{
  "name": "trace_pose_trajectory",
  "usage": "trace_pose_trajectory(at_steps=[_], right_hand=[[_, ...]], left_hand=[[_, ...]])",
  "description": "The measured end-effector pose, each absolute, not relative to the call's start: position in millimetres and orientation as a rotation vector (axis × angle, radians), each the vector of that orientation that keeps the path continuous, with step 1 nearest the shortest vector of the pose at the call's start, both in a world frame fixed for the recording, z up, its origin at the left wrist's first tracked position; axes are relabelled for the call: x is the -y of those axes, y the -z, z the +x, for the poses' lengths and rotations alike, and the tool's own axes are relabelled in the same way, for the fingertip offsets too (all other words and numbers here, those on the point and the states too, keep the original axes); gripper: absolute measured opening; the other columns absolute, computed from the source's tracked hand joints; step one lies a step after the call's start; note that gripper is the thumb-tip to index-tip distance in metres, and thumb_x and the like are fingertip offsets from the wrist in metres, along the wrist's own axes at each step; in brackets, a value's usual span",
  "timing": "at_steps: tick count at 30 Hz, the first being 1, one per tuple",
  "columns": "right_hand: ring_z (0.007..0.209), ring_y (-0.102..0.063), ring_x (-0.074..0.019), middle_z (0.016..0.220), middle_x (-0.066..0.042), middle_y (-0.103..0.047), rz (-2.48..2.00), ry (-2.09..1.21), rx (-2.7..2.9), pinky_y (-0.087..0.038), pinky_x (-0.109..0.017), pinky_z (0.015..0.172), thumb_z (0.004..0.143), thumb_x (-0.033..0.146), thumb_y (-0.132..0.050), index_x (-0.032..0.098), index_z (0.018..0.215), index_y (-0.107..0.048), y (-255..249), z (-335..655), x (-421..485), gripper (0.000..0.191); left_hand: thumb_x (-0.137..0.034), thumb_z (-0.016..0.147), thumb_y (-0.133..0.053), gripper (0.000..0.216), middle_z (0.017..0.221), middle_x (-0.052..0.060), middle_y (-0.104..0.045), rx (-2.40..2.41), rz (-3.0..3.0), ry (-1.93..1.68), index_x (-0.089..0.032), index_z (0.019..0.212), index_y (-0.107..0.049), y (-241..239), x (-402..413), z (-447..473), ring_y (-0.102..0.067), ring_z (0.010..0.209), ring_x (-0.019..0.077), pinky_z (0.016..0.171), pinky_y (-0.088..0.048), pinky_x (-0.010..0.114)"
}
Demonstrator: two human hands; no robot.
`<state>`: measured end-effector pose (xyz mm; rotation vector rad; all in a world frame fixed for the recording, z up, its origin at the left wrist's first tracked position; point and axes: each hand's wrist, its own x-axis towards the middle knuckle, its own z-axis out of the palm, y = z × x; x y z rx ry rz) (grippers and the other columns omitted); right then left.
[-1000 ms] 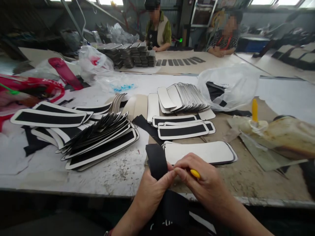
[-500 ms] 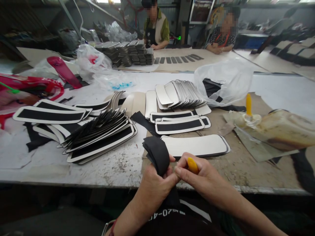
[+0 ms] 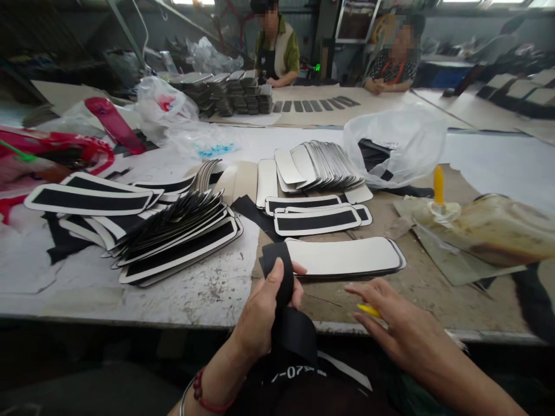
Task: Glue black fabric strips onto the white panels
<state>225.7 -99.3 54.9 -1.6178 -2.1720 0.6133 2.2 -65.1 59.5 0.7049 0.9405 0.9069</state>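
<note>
My left hand (image 3: pixel 263 312) is closed round a bundle of black fabric strips (image 3: pixel 281 277) at the near table edge, thumb laid up the strip. My right hand (image 3: pixel 390 323) hovers a little to the right, fingers stretched toward the left, with a small yellow tool (image 3: pixel 368 310) tucked under them. Just beyond both hands lies a white rounded panel (image 3: pixel 347 257) on top of a thin stack. Behind it sit black-centred, white-edged panels (image 3: pixel 316 221).
A fanned pile of black-and-white panels (image 3: pixel 173 237) fills the left. A fanned row of white panels (image 3: pixel 321 164) and a clear plastic bag (image 3: pixel 396 144) lie further back. A glue container with a yellow nozzle (image 3: pixel 477 225) stands at right. Two people sit at the far table.
My hands have come apart: the right one let go of the black strips and moved right and down with the yellow tool. The left hand keeps the strips, now straightened upward.
</note>
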Motion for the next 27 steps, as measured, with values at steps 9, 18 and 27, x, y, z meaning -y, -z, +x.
trace_pose_trajectory(at_steps=[9,18,27], right_hand=[[0.078,-0.055,-0.0187,0.081,-0.004,-0.058,-1.586,-0.852,2.182,-0.042,-0.028,0.067,0.085,0.044,-0.055,0.021,0.079,-0.059,-73.9,157.5,86.0,0.024],[0.072,-0.048,-0.0139,0.079,-0.001,-0.05,-1.534,-1.135,2.162,-0.038,-0.026,0.065,0.092,0.024,-0.04,0.021,0.078,-0.045,-58.4,174.5,85.7,0.016],[0.072,-0.054,-0.0162,0.084,-0.003,-0.054,-1.676,-0.982,2.322,-0.042,-0.029,0.066,0.092,0.019,-0.034,0.021,0.086,-0.046,-47.1,193.1,93.4,0.014]], left_hand=[[-0.053,0.088,-0.037,0.04,0.061,-0.003,-0.048,-0.96,0.606,-0.991,-0.018,0.098,-0.054,-54.6,62.8,8.8,-0.039,0.054,0.0089,0.052,-0.033,0.022],[-0.042,0.085,-0.052,0.026,0.068,-0.001,-0.06,-1.099,0.525,-1.201,-0.017,0.094,-0.055,-43.4,55.8,-1.7,-0.057,0.061,0.0126,0.059,-0.047,0.024],[-0.039,0.075,-0.067,0.028,0.079,0.005,-0.07,-1.28,0.478,-1.273,-0.013,0.086,-0.064,-26.2,50.1,-13.0,-0.065,0.077,0.017,0.07,-0.05,0.024]])
